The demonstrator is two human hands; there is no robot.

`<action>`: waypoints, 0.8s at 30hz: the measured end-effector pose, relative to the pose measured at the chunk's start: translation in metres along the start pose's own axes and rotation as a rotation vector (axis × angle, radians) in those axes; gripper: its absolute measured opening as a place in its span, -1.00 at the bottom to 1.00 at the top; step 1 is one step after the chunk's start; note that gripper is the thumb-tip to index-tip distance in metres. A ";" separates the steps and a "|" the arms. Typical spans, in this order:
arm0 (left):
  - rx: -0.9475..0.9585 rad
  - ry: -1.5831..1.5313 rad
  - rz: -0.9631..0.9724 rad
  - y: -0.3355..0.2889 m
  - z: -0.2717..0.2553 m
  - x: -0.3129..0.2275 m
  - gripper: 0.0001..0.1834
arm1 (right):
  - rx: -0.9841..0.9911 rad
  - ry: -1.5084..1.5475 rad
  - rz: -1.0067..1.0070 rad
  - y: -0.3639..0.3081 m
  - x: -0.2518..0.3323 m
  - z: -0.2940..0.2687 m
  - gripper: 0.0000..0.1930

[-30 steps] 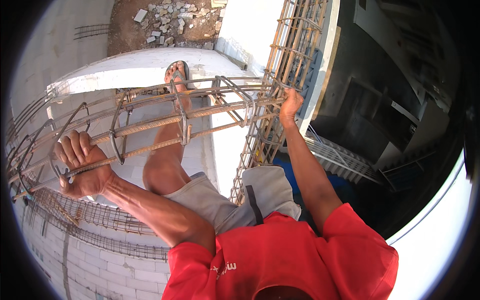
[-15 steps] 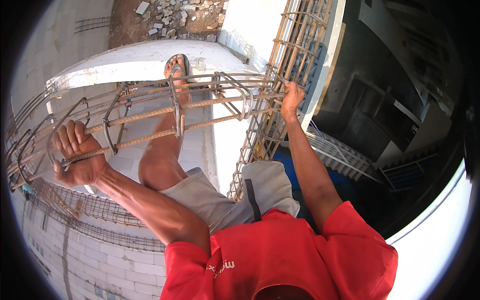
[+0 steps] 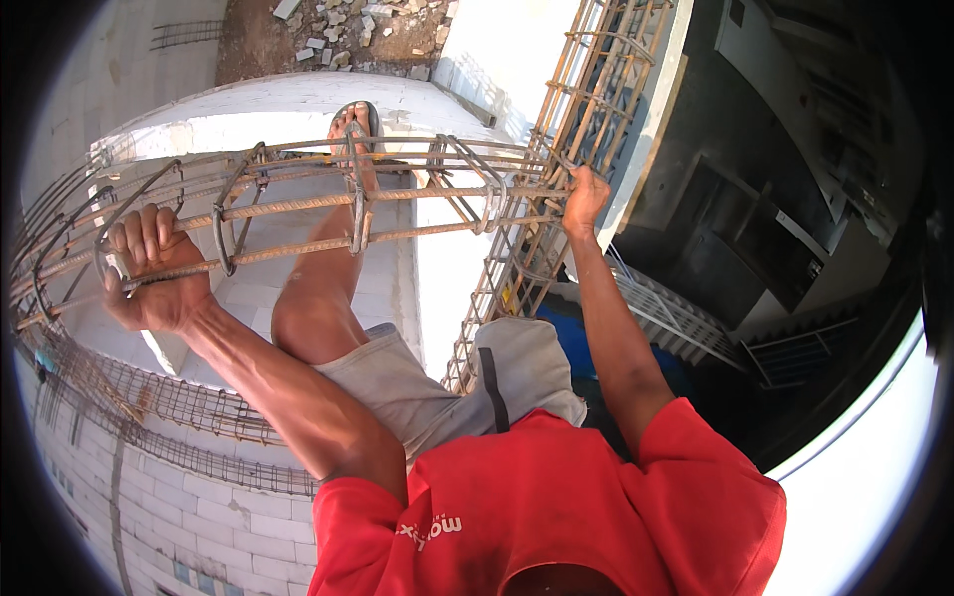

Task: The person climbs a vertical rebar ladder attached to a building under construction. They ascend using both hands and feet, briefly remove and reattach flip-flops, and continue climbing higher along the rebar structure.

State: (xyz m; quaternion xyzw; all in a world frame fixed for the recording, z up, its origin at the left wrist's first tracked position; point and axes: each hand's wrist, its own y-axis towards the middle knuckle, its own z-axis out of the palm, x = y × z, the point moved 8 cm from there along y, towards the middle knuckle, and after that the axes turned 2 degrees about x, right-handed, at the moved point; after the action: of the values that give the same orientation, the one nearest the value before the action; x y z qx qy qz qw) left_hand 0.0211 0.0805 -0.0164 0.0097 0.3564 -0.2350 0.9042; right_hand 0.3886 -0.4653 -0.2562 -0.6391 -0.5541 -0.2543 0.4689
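A long rebar cage (image 3: pixel 293 207) is spanning from the rim at 9 o'clock to a point near 1 o'clock, its ribbed bars bowing in the wide view and its stirrups (image 3: pixel 359 199) looping around them at intervals. The left hand (image 3: pixel 154 263) is gripping it at 9 o'clock: the grip is narrow, the fingers are curling over one thick bar, and the thumb is lying by the bar nearest the body. The right hand (image 3: pixel 584 199) is making a tight fist between 1 and 2 o'clock, its grip holding the other end of the cage; the knuckles are hiding exactly which bar.

Just there, a second rebar cage (image 3: pixel 586 99) is crossing, slanting from 1 o'clock down past the centre toward 6; whether the bars are interlocking is too crowded to tell. A sandaled foot (image 3: pixel 353 121) is resting at 11 o'clock on a white wall (image 3: pixel 248 104), and the shin is passing behind the long cage. Rubble (image 3: pixel 348 30) is lying farther out at 11.

Grey shorts (image 3: pixel 397 387) are showing near 7 o'clock and a red shirt (image 3: pixel 556 497) is filling the area between 5 and 6. More steel mesh (image 3: pixel 199 402) is running along 8 o'clock, above a pale block wall (image 3: pixel 229 517). A white railing (image 3: pixel 666 308) is sloping at 3 o'clock, and something blue (image 3: pixel 566 338) is peeking out near 4.
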 end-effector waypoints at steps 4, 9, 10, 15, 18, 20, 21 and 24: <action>0.000 -0.010 -0.003 0.003 0.012 0.006 -0.60 | 0.008 -0.106 0.011 0.003 0.007 0.001 -0.57; -0.005 -0.004 -0.016 0.014 0.027 0.008 -0.57 | 0.057 -0.217 -0.013 0.007 0.021 -0.001 -0.56; 0.008 -0.022 -0.017 0.015 0.028 0.010 -0.56 | 0.056 -0.205 0.004 0.007 0.018 -0.003 -0.56; 0.033 -0.077 -0.018 0.018 0.030 0.010 -0.57 | -0.015 -0.259 -0.011 0.003 0.017 -0.015 -0.58; 0.012 -0.061 -0.033 0.023 0.033 0.010 -0.58 | -0.024 -0.234 0.019 0.003 0.021 -0.013 -0.59; 0.032 -0.072 -0.052 0.032 0.036 0.012 -0.59 | -0.019 -0.262 0.078 0.006 0.028 -0.008 -0.58; 0.054 -0.081 -0.068 0.036 0.040 0.014 -0.58 | -0.015 -0.275 0.090 0.008 0.036 -0.005 -0.58; -0.051 0.022 0.000 0.045 0.036 0.015 -0.58 | -0.020 -0.192 0.127 0.013 0.019 -0.007 -0.56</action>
State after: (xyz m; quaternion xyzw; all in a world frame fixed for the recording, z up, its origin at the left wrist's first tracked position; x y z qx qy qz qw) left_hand 0.0734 0.1073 -0.0061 -0.0106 0.3722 -0.2257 0.9002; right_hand 0.4074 -0.4618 -0.2408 -0.6990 -0.5522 -0.1672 0.4225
